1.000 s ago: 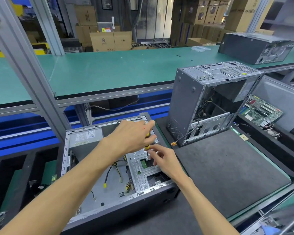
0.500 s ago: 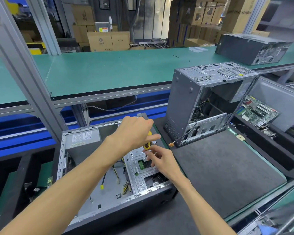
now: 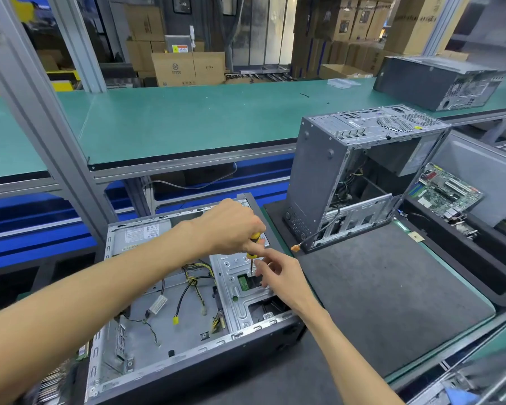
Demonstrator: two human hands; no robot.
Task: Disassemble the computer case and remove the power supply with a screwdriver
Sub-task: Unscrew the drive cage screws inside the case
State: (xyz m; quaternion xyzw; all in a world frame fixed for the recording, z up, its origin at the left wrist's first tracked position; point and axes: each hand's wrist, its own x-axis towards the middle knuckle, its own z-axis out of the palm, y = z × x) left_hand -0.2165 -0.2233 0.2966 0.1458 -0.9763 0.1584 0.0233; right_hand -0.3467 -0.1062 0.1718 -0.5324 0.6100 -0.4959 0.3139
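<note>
Screwdriver (image 3: pixel 254 240): yellow handle with black bands. Open computer case (image 3: pixel 170 328): bare silver-grey metal inside, black outer shell. Loose cables (image 3: pixel 193 283): black and yellow, with yellow and white plugs. Work mat (image 3: pixel 392 290): dark grey. Upper bench (image 3: pixel 187 121): green top. Motherboard (image 3: pixel 447 191): green. Cardboard boxes (image 3: pixel 187 68): brown.

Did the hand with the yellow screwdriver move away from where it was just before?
No. The left hand grips the screwdriver over the same spot on the silver drive bracket, beside the right hand.
</note>
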